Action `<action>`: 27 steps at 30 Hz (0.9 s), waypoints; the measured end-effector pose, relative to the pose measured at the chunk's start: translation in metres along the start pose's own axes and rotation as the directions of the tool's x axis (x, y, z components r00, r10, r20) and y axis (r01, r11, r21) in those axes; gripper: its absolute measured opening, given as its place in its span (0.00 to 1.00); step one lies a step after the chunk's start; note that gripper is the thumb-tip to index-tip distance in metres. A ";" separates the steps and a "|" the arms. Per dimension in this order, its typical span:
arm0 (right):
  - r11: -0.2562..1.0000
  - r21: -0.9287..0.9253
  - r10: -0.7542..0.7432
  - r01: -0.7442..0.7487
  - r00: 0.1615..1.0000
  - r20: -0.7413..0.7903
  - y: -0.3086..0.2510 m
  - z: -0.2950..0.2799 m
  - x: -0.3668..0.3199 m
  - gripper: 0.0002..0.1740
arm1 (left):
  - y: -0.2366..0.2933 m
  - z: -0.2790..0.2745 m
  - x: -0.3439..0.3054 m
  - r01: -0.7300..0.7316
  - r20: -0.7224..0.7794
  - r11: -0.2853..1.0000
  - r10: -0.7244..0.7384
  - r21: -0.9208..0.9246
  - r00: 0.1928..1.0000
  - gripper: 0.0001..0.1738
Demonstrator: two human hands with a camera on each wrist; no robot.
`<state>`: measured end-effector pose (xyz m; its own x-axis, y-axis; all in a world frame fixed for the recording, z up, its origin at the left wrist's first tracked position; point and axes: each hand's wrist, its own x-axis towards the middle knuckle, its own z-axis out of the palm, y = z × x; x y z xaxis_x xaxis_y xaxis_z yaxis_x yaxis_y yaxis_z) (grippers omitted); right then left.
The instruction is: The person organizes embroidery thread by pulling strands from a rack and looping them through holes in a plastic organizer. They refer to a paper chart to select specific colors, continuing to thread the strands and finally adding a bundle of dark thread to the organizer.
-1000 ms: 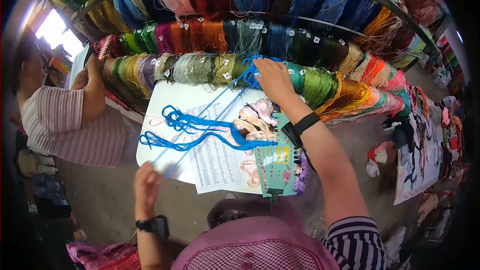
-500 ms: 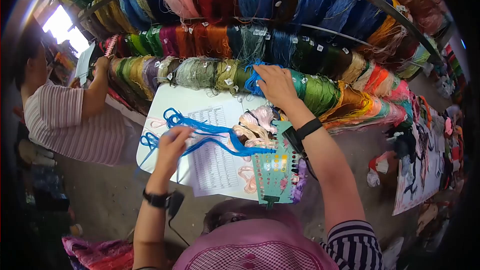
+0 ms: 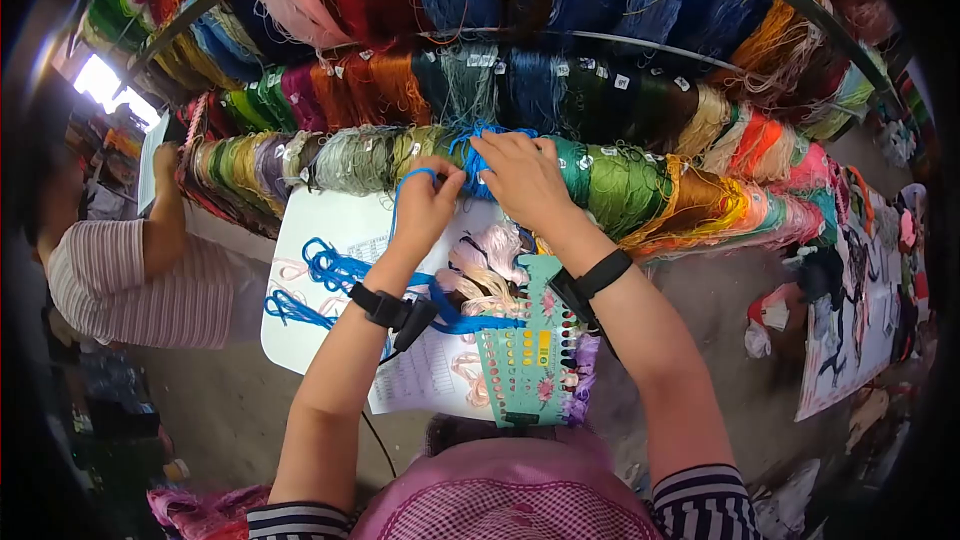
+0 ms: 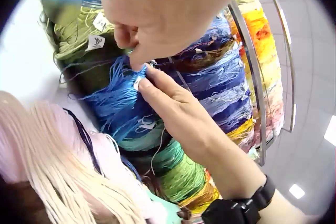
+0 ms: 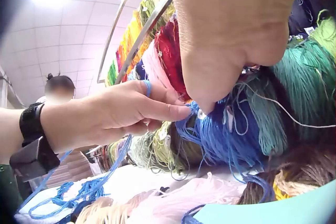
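Note:
A skein of bright blue thread (image 5: 231,137) hangs on the rack among green and teal skeins. My right hand (image 3: 525,180) pinches the top of this skein between thumb and fingers, as the left wrist view shows. Close beside it, my left hand (image 3: 425,210) holds a blue strand that loops round a finger, its fingertips right at the skein's top. From the left hand the strand (image 5: 118,155) runs down toward the white board. A long blue hank (image 3: 340,265) lies there, partly behind my left forearm.
The white board (image 3: 290,330) bears printed sheets (image 3: 425,375), pale pink and cream hanks (image 3: 490,255) and a green thread card (image 3: 510,370). Racks of coloured skeins (image 3: 380,90) rise behind. Another person (image 3: 150,270) stands at the left. A second board (image 3: 850,330) lies at the right.
My left hand has moved up and right from the lower left to the skein, bringing the strand along. The right hand stays at the skein. The head view has shifted slightly.

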<state>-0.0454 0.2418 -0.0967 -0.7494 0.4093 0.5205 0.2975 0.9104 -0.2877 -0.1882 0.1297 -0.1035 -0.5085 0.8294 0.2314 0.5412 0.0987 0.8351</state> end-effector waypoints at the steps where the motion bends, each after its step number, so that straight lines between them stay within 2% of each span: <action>1: 1.000 -0.010 -0.001 0.001 1.000 -0.008 0.000 0.001 0.000 0.26 | 0.006 -0.003 -0.002 0.181 0.102 0.950 -0.159 -0.255 0.982 0.06; 2: 1.000 -0.021 -0.002 0.002 1.000 -0.017 0.000 0.003 0.000 0.26 | 0.011 -0.004 -0.004 0.179 0.105 0.950 -0.157 -0.254 0.982 0.06; 4: 0.999 -0.032 -0.001 0.000 1.000 -0.007 -0.001 0.003 0.001 0.26 | 0.018 -0.004 -0.007 0.349 0.231 0.747 -0.262 -0.566 0.937 0.07; 5: 0.999 -0.042 0.000 0.000 1.000 0.004 -0.001 0.003 0.001 0.26 | 0.016 -0.004 -0.007 0.349 0.233 0.746 -0.261 -0.568 0.937 0.07; 7: 0.999 -0.038 -0.002 0.002 1.000 -0.008 -0.001 0.003 0.002 0.26 | 0.006 -0.001 -0.006 0.362 0.187 0.816 -0.310 -0.450 0.932 0.10; 8: 1.000 -0.031 -0.006 0.005 1.000 -0.021 -0.002 0.003 0.002 0.26 | 0.002 0.002 -0.007 0.362 0.186 0.814 -0.310 -0.455 0.932 0.10; 10: 0.999 -0.045 0.005 -0.005 1.000 0.005 -0.004 0.002 0.003 0.26 | -0.001 0.006 -0.007 0.202 0.125 0.952 -0.177 -0.231 0.976 0.11; 11: 0.998 -0.057 0.020 -0.018 0.999 0.026 -0.005 0.001 0.003 0.26 | -0.003 0.006 -0.006 0.202 0.124 0.951 -0.178 -0.233 0.976 0.11; 13: 0.997 -0.070 0.017 -0.015 1.000 0.022 -0.006 0.003 0.004 0.26 | 0.005 0.002 -0.006 0.123 0.163 0.969 -0.159 0.212 0.974 0.10; 14: 0.997 -0.082 0.018 -0.016 1.000 0.016 -0.006 0.004 0.003 0.26 | 0.002 0.004 -0.006 0.122 0.163 0.970 -0.158 0.209 0.974 0.10; 16: 0.996 -0.086 0.022 -0.020 0.999 0.024 -0.008 0.002 0.003 0.26 | -0.002 0.006 -0.008 0.091 0.087 0.990 -0.081 -0.107 0.993 0.08; 17: 0.996 -0.086 0.028 -0.025 0.999 0.029 -0.009 0.001 0.004 0.26 | -0.004 0.006 -0.009 0.089 0.087 0.990 -0.079 -0.109 0.993 0.08; 18: 0.996 -0.088 0.028 -0.025 0.999 0.028 -0.009 0.003 0.004 0.26 | 0.005 0.000 -0.011 0.258 0.168 0.904 -0.211 -0.340 0.963 0.08; 19: 0.995 -0.094 0.023 -0.022 1.000 0.013 -0.009 0.004 0.004 0.26 | 0.011 -0.003 -0.012 0.416 0.277 0.737 -0.313 -0.532 0.908 0.08; 23: 0.994 -0.106 0.035 -0.032 0.999 0.026 -0.011 0.003 0.004 0.26 | -0.010 0.007 -0.015 0.435 0.288 0.724 -0.328 -0.535 0.900 0.11; 24: 0.994 -0.108 0.036 -0.033 0.999 0.027 -0.011 0.003 0.004 0.26 | -0.008 0.012 -0.017 0.270 0.144 0.920 -0.237 -0.286 0.961 0.13; 25: 0.993 -0.114 0.037 -0.033 0.999 0.033 -0.011 0.004 0.004 0.26 | -0.007 0.016 -0.018 0.097 0.034 0.995 -0.097 0.018 0.995 0.14; 26: 0.992 -0.121 0.036 -0.031 0.999 0.038 -0.011 0.005 0.004 0.26 | -0.006 0.019 -0.019 0.098 0.034 0.995 -0.098 0.016 0.995 0.14; 27: 0.992 -0.122 0.036 -0.031 0.999 0.039 -0.011 0.005 0.005 0.26 | 0.005 0.019 -0.019 0.088 -0.037 0.979 -0.083 0.182 0.996 0.14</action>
<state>-0.0550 0.2330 -0.0949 -0.7608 0.4394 0.4776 0.3907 0.8977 -0.2036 -0.1636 0.1245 -0.1132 -0.5758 0.7976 0.1798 0.6072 0.2699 0.7473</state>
